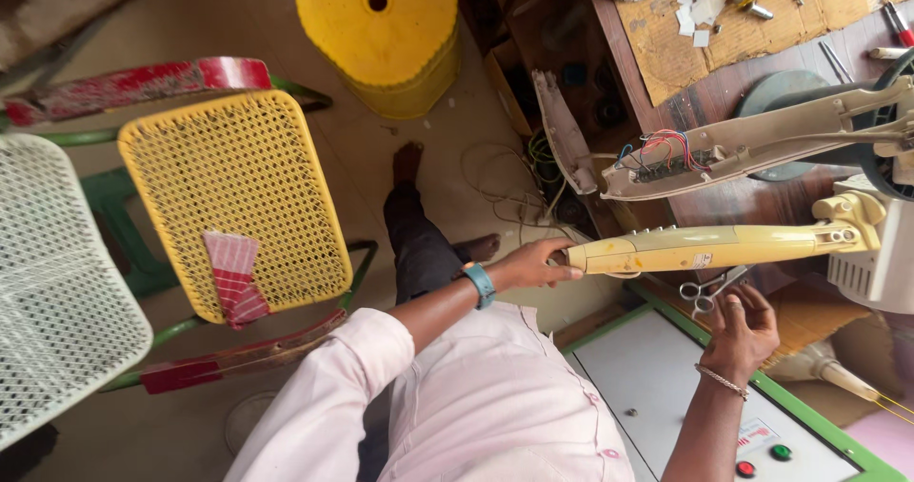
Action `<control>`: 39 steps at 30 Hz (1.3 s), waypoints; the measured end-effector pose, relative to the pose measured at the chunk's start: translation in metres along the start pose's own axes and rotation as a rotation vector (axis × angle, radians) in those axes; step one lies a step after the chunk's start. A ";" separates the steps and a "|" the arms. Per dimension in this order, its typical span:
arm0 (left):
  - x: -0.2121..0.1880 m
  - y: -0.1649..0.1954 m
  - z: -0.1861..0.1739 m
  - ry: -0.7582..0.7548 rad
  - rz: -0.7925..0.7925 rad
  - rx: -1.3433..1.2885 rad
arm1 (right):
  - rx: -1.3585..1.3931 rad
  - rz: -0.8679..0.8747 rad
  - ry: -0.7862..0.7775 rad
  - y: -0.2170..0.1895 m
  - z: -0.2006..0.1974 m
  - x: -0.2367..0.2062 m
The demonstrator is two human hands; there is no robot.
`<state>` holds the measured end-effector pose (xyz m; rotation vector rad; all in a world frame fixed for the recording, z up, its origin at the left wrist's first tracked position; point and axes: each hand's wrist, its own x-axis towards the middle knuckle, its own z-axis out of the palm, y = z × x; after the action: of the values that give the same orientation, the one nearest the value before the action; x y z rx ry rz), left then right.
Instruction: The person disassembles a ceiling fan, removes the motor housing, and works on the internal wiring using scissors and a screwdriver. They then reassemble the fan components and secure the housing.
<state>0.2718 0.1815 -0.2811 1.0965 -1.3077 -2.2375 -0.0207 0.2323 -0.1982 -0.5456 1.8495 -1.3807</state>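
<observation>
Left hand point(533, 265) closed round butt end of cream plastic fan column point(714, 248), fingers wrapped on it. Column lies level, far end joined to fan head housing point(871, 254) at right. Right hand point(741, 328) half open, fingers loose, not gripping, just under small scissors point(706, 292) beside column. Opened casing half point(752, 144) with coloured wires point(666, 149) rests on wooden worktop point(752, 201). Column judged stiff, light, hollow, smooth and a bit slippery; brittle at joint. Best held at butt and mid-shaft.

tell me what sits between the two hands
In the head view, scissors lie between the left hand and the right hand, just under the cream fan arm.
</observation>
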 end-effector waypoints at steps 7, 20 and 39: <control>-0.016 -0.001 -0.029 -0.002 -0.137 -0.088 | 0.246 -0.039 0.043 -0.016 0.023 0.000; 0.075 -0.030 -0.061 0.199 -0.426 -0.759 | 0.092 0.194 0.374 0.013 -0.070 -0.049; 0.141 -0.009 -0.059 0.351 0.268 -1.621 | -0.337 0.679 0.322 0.029 -0.081 -0.050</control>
<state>0.2247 0.0653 -0.3696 0.4906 0.5617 -1.8322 -0.0491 0.3272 -0.1990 0.1690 2.2528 -0.7310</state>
